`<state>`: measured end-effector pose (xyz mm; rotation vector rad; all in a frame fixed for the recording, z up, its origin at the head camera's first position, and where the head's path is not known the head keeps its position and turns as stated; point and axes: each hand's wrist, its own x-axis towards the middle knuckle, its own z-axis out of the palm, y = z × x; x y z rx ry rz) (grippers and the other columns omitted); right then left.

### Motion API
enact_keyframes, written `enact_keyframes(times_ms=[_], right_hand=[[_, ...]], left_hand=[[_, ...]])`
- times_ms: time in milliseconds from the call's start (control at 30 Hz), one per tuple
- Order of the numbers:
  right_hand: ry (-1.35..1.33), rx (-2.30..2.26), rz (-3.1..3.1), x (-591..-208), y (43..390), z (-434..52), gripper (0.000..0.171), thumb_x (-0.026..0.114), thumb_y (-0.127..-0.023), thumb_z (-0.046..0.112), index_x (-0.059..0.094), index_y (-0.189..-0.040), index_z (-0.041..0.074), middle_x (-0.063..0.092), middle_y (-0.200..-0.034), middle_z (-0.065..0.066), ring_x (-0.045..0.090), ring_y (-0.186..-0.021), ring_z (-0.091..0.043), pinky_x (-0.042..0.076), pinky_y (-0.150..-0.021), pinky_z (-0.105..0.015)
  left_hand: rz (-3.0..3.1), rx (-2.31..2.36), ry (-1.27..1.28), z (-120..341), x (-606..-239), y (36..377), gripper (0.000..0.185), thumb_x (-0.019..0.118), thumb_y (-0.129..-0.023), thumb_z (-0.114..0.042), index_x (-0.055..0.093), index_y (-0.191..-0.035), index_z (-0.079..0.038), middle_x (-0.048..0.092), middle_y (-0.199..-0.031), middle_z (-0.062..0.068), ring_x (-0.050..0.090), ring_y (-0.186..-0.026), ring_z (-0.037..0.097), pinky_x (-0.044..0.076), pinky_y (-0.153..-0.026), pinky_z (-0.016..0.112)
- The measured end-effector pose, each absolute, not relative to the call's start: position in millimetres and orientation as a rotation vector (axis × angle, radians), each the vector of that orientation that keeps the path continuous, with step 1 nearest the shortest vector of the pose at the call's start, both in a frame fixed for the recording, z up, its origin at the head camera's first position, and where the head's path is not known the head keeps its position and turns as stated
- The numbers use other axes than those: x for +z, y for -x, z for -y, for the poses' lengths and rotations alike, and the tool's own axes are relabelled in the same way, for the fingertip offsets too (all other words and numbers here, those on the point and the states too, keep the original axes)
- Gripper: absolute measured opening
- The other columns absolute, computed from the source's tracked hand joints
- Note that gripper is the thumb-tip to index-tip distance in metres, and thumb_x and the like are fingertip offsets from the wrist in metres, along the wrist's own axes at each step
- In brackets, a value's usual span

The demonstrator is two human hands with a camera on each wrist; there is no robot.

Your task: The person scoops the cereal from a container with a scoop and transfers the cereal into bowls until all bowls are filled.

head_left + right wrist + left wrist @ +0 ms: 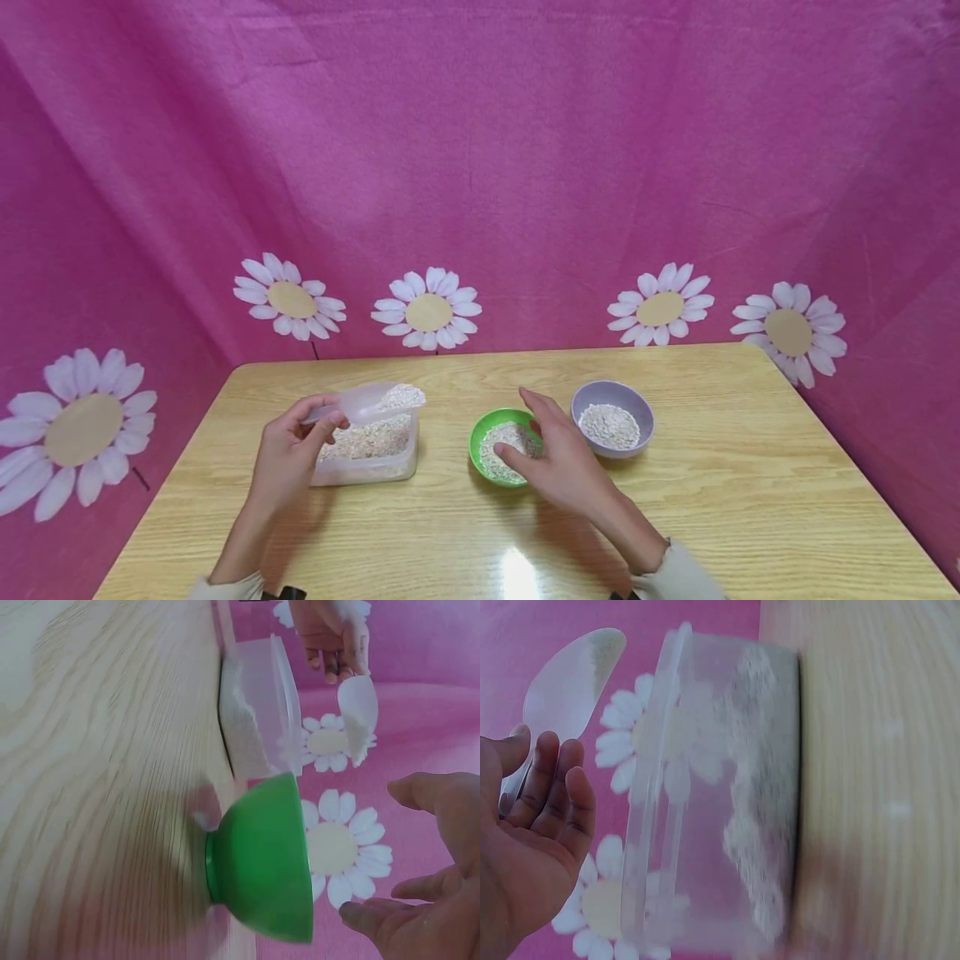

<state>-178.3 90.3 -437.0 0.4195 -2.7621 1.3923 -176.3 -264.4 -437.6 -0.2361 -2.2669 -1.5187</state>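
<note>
My pale sleeve cuffs (225, 587) lay nearest, both cut off by the bottom edge of the head view. My left hand (288, 454) had its fingers curled round the handle of a clear plastic scoop (375, 400), heaped with pale flaked grain and held level just above the clear rectangular plastic tub (371, 454) of the same grain. My fingers hid most of the handle. The left wrist view showed the tub's side, blurred, with the grain banked against its floor. The scoop there looked nearly empty, which the head view contradicted.

To the right, my right hand (558, 462) hovered open, fingers relaxed and spread, over the round green plastic bowl (480, 437) of grain, covering its right rim and holding nothing. I could not tell whether it touched the rim. The right wrist view showed the bowl's foot on the light wooden table (712, 500). A round lilac bowl (611, 396) of grain sat just beyond.
</note>
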Motion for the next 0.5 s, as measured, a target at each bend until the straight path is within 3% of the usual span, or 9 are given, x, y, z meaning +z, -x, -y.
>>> enact_keyframes(times_ms=[100, 300, 500], right_hand=[[-0.411, 1.393, 2.766, -438, 178, -99, 0.086, 0.082, -0.096, 0.030, 0.037, -0.165, 0.005, 0.045, -0.167, -0.016, 0.063, -0.137, -0.040, 0.051, -0.116, -0.047], [-0.423, 1.311, 2.728, -440, 178, -119, 0.086, 0.082, -0.096, 0.028, 0.037, -0.163, 0.000, 0.048, -0.162, -0.022, 0.063, -0.134, -0.045, 0.053, -0.113, -0.054], [-0.361, 1.180, 2.719, -439, 177, -143, 0.084, 0.082, -0.097, 0.031, 0.039, -0.162, 0.000, 0.052, -0.158, -0.027, 0.060, -0.138, -0.046, 0.048, -0.114, -0.063]], left_hand=[[2.269, -1.526, 0.285, 251, -438, 183, 0.014, 0.069, -0.101, 0.003, 0.073, -0.114, 0.006, 0.074, -0.086, -0.011, 0.065, -0.073, 0.004, 0.054, -0.066, 0.020], [2.292, -1.630, 0.293, 221, -434, 194, 0.013, 0.072, -0.101, -0.003, 0.073, -0.112, 0.004, 0.076, -0.090, 0.016, 0.065, -0.072, 0.007, 0.054, -0.064, 0.022], [2.339, -1.666, 0.318, 187, -434, 207, 0.014, 0.073, -0.102, -0.010, 0.075, -0.113, -0.001, 0.078, -0.093, 0.018, 0.068, -0.076, 0.009, 0.055, -0.071, 0.022]])
